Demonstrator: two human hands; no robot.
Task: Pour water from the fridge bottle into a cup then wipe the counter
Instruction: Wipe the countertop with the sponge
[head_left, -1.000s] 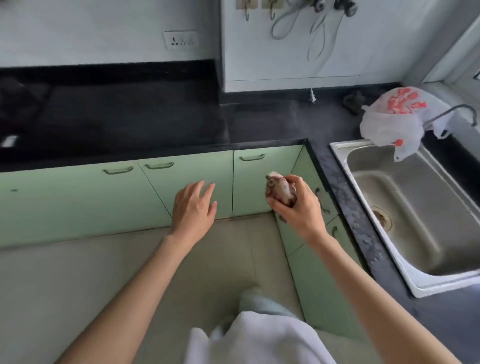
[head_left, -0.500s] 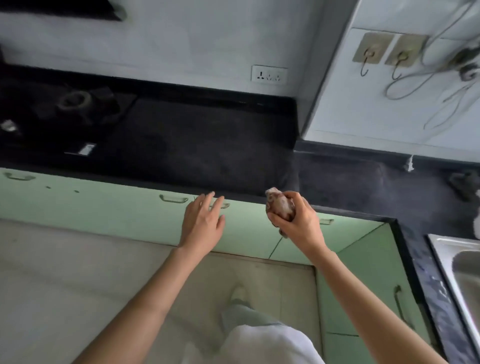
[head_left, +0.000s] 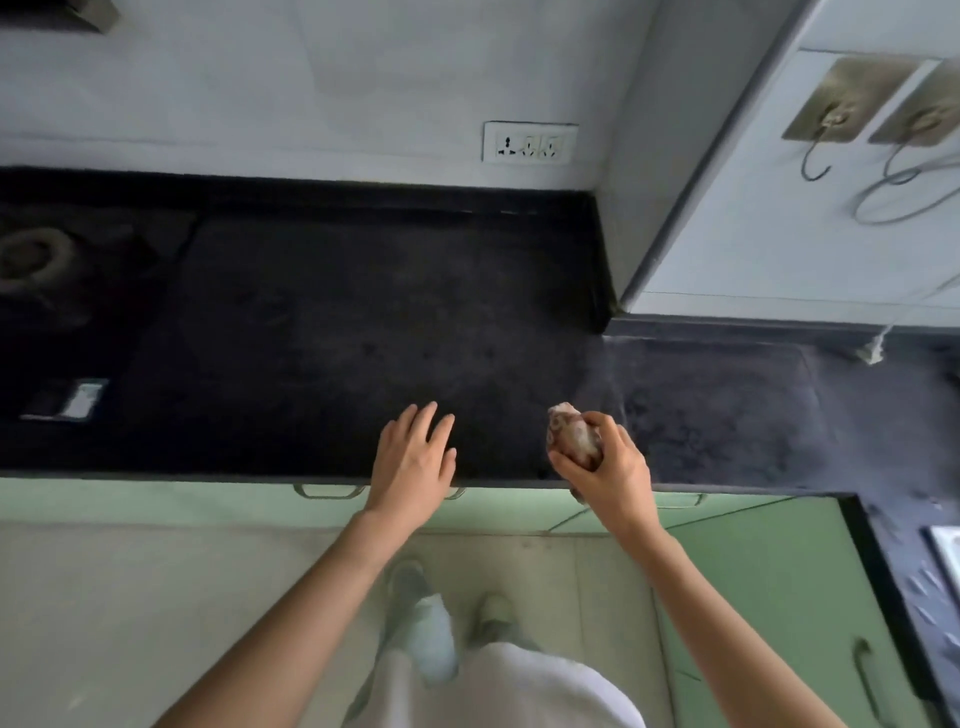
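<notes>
At far left a stove burner (head_left: 34, 257) sits on the dark bench (head_left: 322, 332). Near the bench's front edge, the left hand (head_left: 413, 470) reaches forward palm down, its grip open with fingers straight and spread, holding nothing. Just to its right, the right hand (head_left: 605, 470) has its grip closed around a crumpled pinkish cloth (head_left: 571, 434), held above the bench edge. Pale green cabinets (head_left: 156, 501) run below. A wall socket (head_left: 530, 143) sits above, and hooks (head_left: 831, 124) hang at upper right.

Pale wall (head_left: 311, 78), green cabinets (head_left: 753, 561), perhaps tiled floor (head_left: 130, 597).
</notes>
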